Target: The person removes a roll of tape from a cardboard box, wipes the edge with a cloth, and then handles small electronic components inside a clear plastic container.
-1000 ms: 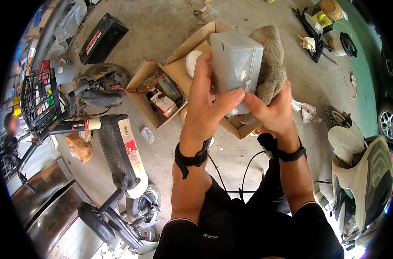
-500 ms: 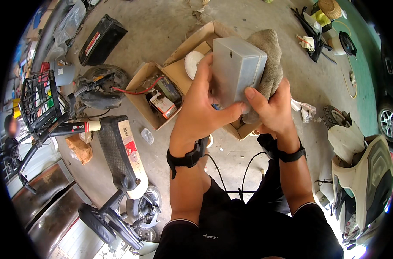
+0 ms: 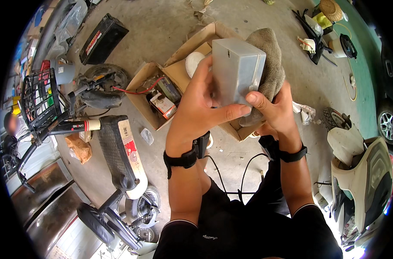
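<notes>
Between my two hands is a translucent grey plastic box [image 3: 236, 69], held up above an open cardboard box [image 3: 192, 41]. My left hand [image 3: 200, 105] wraps the box's left side and lower edge, with the thumb along the bottom. A grey-brown cloth [image 3: 267, 56] is bunched in my right hand [image 3: 276, 103] and lies against the box's right side. The right thumb touches the box near its lower corner; the other right fingers are hidden behind the cloth. What is inside the box cannot be made out.
A smaller carton [image 3: 140, 90] holding boxed parts and a red wire stands left of the larger one. Left lies an electric scooter [image 3: 127, 151], with a black battery case [image 3: 103, 39] beyond it. White scooter body panels [image 3: 362, 172] stand at right. A clear plastic packet [image 3: 147, 136] rests on the floor.
My left hand and wrist have shifted slightly left, and its thumb lies flatter along the box's lower edge. The right thumb has slid a little lower. Both hands keep hold.
</notes>
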Action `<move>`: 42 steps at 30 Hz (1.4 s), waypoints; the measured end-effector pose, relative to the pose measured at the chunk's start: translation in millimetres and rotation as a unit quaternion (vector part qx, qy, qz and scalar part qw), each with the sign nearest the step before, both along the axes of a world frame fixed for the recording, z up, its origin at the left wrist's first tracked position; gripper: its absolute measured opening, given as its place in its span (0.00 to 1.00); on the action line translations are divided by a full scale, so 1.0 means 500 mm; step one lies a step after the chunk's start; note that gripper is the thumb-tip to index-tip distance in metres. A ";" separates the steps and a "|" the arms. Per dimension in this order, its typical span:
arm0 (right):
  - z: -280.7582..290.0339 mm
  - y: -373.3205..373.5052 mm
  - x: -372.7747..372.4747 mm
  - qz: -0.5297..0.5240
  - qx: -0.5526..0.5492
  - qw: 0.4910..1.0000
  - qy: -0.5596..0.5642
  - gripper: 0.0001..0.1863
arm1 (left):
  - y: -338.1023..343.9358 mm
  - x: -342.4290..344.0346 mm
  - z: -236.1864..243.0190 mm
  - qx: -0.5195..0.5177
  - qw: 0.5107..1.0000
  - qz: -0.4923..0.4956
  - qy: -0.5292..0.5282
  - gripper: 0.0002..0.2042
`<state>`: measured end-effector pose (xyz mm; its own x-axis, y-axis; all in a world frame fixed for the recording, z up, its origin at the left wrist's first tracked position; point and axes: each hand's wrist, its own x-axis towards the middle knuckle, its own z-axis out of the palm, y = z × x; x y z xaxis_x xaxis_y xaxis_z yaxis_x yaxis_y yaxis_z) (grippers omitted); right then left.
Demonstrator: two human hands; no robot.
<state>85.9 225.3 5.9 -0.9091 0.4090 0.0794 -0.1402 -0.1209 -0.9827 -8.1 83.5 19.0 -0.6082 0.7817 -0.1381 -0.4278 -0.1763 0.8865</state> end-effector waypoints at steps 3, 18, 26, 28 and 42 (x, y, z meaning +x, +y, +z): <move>-0.008 0.000 0.001 0.017 -0.009 1.000 -0.008 0.28 | -0.005 -0.003 0.000 0.005 1.000 0.002 -0.009 0.48; -0.015 -0.013 -0.013 -0.062 0.097 0.993 0.009 0.24 | -0.008 -0.002 -0.017 -0.021 0.998 0.009 0.051 0.42; -0.011 -0.005 -0.005 -0.061 0.142 0.985 -0.072 0.18 | -0.007 0.000 -0.031 -0.062 0.993 0.022 0.093 0.40; -0.015 -0.002 -0.003 -0.061 0.134 0.982 -0.119 0.17 | -0.001 0.000 -0.038 -0.087 0.988 0.033 0.120 0.38; -0.013 -0.004 -0.006 0.001 0.021 1.000 -0.020 0.22 | -0.006 -0.006 -0.017 -0.034 0.997 0.006 0.064 0.39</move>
